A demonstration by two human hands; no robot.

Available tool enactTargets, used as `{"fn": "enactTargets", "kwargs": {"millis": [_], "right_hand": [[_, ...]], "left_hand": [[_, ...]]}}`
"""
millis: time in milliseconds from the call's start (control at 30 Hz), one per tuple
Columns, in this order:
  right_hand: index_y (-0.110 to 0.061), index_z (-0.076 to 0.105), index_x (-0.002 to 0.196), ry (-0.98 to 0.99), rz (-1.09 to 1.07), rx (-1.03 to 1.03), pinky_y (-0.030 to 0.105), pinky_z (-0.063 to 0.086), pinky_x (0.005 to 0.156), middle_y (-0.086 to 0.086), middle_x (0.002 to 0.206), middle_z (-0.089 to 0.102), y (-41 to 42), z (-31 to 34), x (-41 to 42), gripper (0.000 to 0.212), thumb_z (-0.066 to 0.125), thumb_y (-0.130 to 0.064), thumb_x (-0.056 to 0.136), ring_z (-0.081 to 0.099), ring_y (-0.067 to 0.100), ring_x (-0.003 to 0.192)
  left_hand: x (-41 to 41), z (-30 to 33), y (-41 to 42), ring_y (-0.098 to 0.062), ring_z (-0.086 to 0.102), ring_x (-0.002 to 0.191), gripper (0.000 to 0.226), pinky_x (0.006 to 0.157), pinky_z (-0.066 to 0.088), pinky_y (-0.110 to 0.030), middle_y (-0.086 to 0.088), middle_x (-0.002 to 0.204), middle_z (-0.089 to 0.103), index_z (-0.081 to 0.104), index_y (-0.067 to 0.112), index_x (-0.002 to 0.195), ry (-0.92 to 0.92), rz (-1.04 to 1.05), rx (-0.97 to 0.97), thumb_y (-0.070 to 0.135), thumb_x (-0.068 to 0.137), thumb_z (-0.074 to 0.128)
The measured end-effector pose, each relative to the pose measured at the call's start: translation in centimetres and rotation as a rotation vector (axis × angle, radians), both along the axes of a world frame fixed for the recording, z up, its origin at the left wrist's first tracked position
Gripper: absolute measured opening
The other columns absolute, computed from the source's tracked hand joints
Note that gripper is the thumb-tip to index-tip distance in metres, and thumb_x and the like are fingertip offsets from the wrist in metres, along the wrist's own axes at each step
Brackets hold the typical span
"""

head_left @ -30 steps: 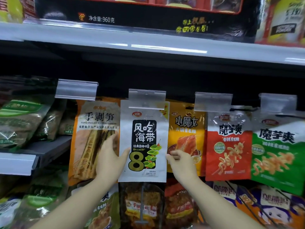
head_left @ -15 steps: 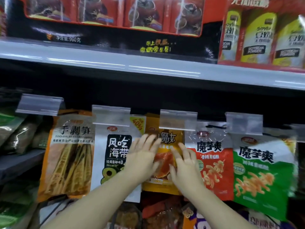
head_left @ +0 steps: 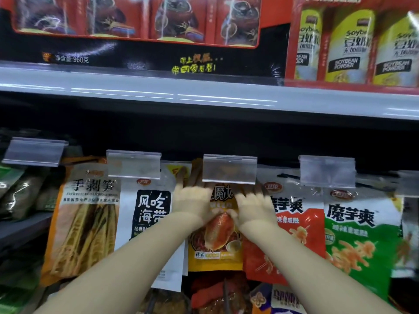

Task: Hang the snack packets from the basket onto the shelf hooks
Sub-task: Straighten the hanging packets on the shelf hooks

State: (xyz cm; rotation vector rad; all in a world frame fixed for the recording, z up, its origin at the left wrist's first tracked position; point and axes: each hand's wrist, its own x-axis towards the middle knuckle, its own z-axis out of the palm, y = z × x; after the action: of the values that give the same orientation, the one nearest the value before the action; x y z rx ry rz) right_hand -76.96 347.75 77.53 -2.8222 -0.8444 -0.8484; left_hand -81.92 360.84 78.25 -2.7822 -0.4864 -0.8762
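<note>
Both hands have risen up the yellow packet (head_left: 215, 243); left hand (head_left: 192, 200) and right hand (head_left: 254, 207) press flat, fingers straight.

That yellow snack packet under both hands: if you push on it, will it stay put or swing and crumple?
The yellow packet looks like a thin glossy pouch, so it would probably flex and crinkle, not stay stiff. It hangs from the top among the neighbouring packets, so a push likely swings its lower edge. The shiny film may be slippery under the left hand and right hand.
</note>
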Motion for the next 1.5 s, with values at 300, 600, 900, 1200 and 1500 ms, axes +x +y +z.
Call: {"fn": "enactTargets", "kwargs": {"millis": [300, 600, 900, 1200, 1500], "right_hand": [[-0.020, 0.040, 0.136, 0.013, -0.028, 0.001, 0.041, 0.024, 0.110, 0.008, 0.147, 0.038, 0.4, 0.0, -0.7, 0.048, 0.044, -0.044, 0.095, 0.022, 0.029, 0.140], [-0.028, 0.012, 0.151, -0.036, 0.072, 0.127, 0.042, 0.018, 0.118, 0.001, 0.160, 0.005, -3.6, -3.4, -2.7, 0.062, 0.041, -0.036, 0.097, 0.003, 0.022, 0.147], [-0.018, 0.024, 0.149, -0.107, -0.150, 0.245, 0.042, 0.017, 0.116, 0.006, 0.159, 0.014, -16.4, -4.8, -0.5, 0.060, 0.042, -0.039, 0.096, 0.013, 0.027, 0.144], [-0.017, 0.014, 0.149, 0.211, 0.052, 0.973, 0.045, 0.023, 0.115, 0.005, 0.157, 0.015, -26.6, -1.6, 8.4, 0.079, 0.059, -0.042, 0.089, 0.017, 0.027, 0.144], [-0.004, 0.059, 0.107, 0.532, 0.208, 1.220, 0.033, 0.046, 0.073, 0.018, 0.106, 0.064, -28.4, 0.5, 12.7, 0.021, 0.063, -0.016, 0.090, 0.060, 0.027, 0.085]], "left_hand": [[-0.6, 0.0, -0.2, -0.022, 0.055, 0.112, 0.049, 0.101, 0.026, -0.040, 0.002, 0.113, 0.062, 0.056, 0.028, 0.107, 0.014, -0.027, 0.042, 0.069, 0.084, 0.044], [-1.9, -4.3, -0.6, -0.030, 0.054, 0.122, 0.063, 0.106, 0.025, -0.043, -0.005, 0.128, 0.062, 0.060, 0.019, 0.128, -0.239, -0.293, 0.223, 0.039, 0.070, 0.074], [0.5, -5.2, -10.6, -0.025, 0.063, 0.112, 0.054, 0.084, 0.054, -0.038, -0.003, 0.123, 0.065, 0.062, 0.015, 0.123, -0.223, -0.545, 0.133, 0.041, 0.076, 0.069], [7.3, -1.4, -22.5, -0.019, 0.025, 0.142, 0.058, 0.115, 0.022, -0.033, -0.002, 0.154, 0.029, 0.026, 0.018, 0.149, -0.263, -0.481, -0.378, 0.040, 0.098, 0.044], [8.1, -1.9, -25.4, -0.018, 0.025, 0.141, 0.067, 0.114, 0.025, -0.034, 0.000, 0.153, 0.024, 0.017, 0.023, 0.150, -0.175, -0.307, -0.264, 0.050, 0.095, 0.045]]}}
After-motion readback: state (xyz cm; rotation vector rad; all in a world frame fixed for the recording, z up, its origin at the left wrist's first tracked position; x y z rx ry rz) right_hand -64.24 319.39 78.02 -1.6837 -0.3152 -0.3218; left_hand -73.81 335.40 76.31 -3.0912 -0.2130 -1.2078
